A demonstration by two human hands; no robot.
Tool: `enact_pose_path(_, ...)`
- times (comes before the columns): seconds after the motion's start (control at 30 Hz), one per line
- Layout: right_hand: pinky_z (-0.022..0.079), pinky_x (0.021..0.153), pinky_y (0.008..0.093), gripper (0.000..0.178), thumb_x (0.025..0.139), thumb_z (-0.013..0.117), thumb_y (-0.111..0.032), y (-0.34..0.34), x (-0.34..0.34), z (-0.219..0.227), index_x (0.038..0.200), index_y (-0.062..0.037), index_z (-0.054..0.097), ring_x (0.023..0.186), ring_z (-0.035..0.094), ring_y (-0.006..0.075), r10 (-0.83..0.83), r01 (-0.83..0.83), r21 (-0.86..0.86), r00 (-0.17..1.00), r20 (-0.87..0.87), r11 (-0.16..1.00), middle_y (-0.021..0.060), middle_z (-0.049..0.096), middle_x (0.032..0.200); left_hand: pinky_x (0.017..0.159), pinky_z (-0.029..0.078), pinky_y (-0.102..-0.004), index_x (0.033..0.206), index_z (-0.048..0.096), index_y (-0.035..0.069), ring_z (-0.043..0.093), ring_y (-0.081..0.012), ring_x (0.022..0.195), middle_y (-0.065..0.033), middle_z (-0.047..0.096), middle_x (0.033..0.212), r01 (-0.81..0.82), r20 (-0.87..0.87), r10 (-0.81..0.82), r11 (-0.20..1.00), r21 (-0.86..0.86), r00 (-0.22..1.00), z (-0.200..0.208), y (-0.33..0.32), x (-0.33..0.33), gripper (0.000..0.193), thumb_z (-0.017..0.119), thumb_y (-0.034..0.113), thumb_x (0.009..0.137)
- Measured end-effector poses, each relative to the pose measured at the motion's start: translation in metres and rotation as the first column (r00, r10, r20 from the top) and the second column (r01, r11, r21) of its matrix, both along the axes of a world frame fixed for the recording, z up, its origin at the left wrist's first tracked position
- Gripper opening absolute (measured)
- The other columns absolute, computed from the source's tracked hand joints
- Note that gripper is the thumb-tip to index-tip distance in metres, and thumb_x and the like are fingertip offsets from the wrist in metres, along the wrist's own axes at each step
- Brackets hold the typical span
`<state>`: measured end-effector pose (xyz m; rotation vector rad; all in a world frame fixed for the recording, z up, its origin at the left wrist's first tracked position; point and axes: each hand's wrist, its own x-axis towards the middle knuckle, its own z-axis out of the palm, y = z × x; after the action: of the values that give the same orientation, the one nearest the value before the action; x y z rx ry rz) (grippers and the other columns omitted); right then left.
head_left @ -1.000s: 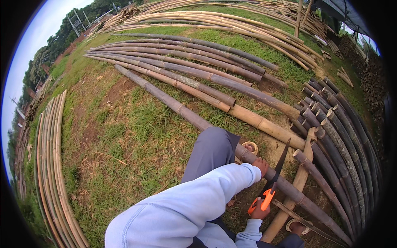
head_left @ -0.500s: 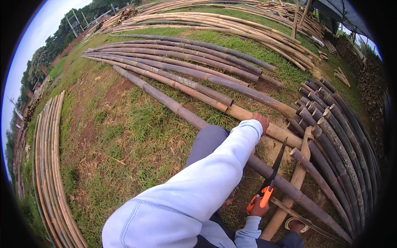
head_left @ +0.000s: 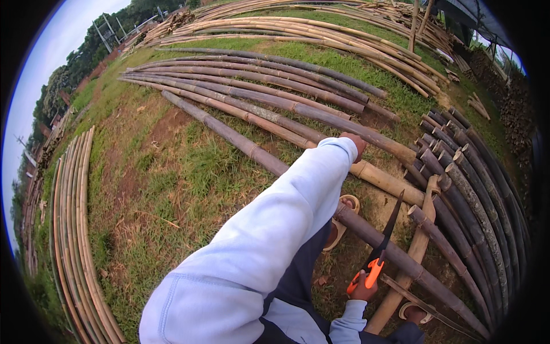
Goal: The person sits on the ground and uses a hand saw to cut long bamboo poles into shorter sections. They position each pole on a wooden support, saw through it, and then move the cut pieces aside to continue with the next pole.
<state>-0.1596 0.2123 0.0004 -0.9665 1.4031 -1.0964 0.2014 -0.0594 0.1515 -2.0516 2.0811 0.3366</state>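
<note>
1. At the far left, pale tan bamboo poles (head_left: 73, 229) lie side by side on the grass (head_left: 172, 192), which has bare brown patches.
2. Towards the upper middle, a row of brownish and grey bamboo poles (head_left: 246, 86) fans across the ground, with a paler heap of bamboo poles (head_left: 298, 28) beyond it.
3. A light blue sleeve (head_left: 246, 252) covers the left arm, which stretches up and across the picture.
4. A long dark bamboo pole (head_left: 401, 258) runs diagonally behind that sleeve to the lower right; this is the pole beneath the saw.
5. The left hand (head_left: 356, 146) is at the sleeve's end, over a thick tan bamboo pole (head_left: 384, 180); the fingers are mostly hidden, so I cannot tell whether they grip anything.
6. A sandalled foot (head_left: 348, 202) shows just below that arm, beside the dark pole.
7. The right hand (head_left: 362, 289) is wrapped around the orange handle of a handsaw (head_left: 373, 273). The dark blade points upward and crosses over the dark pole; I cannot tell if it touches.
8. A wooden beam (head_left: 413, 252) passes under the dark pole, and a short bamboo length (head_left: 431, 226) lies across its upper part.
9. At the far right, dark bamboo pieces (head_left: 484, 195) are piled closely, their cut ends showing.
</note>
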Motion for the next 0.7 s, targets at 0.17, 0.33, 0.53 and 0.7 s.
enact_pose_path(0.17,0.048,0.054,0.0296,0.016,0.096,0.069,-0.008,0.001,-0.001,-0.004,0.091,-0.0044,0.054,0.056,0.055,0.0127,-0.006,0.005,-0.015,1.000,-0.028,1.000,0.0042,0.057,0.068,0.104,0.051,-0.0456,0.135,0.067,0.011,0.066,-0.0374,0.118,-0.0187,0.070,0.128,0.058,-0.093,-0.029,0.946,0.320,0.995,-0.037,-0.008,0.017,0.063,0.076,0.044,0.083)
enact_pose_path(0.33,0.049,0.053,0.0294,0.017,0.096,0.069,-0.009,-0.001,-0.002,-0.008,0.090,-0.0047,0.054,0.056,0.057,0.0131,0.031,-0.031,-0.016,0.999,-0.041,0.999,0.0049,0.058,0.069,0.105,0.050,-0.0448,0.137,0.066,0.007,0.065,-0.0371,0.121,-0.0195,0.069,0.130,-0.174,-0.282,0.193,0.981,0.089,0.940,-0.026,0.006,0.041,0.069,0.078,0.046,0.081)
enact_pose_path(0.53,0.049,0.054,0.0295,0.016,0.096,0.069,-0.008,-0.002,-0.003,-0.007,0.090,-0.0039,0.055,0.056,0.058,0.0140,0.015,-0.016,-0.019,0.999,-0.052,1.000,0.0058,0.059,0.069,0.105,0.051,-0.0438,0.137,0.066,0.007,0.067,-0.0355,0.118,-0.0194,0.069,0.129,-0.228,-0.483,0.290,0.956,0.184,0.826,-0.007,0.018,0.036,0.072,0.080,0.047,0.079)
enact_pose_path(0.7,0.049,0.055,0.0306,0.017,0.096,0.069,-0.008,-0.002,-0.002,-0.005,0.088,-0.0031,0.055,0.055,0.059,0.0150,-0.004,0.001,-0.028,0.994,-0.106,1.000,0.0067,0.059,0.067,0.104,0.051,-0.0450,0.136,0.066,0.008,0.066,-0.0365,0.119,-0.0190,0.070,0.129,-0.172,-0.319,0.192,0.981,0.088,0.928,-0.005,0.019,0.027,0.070,0.080,0.046,0.079)
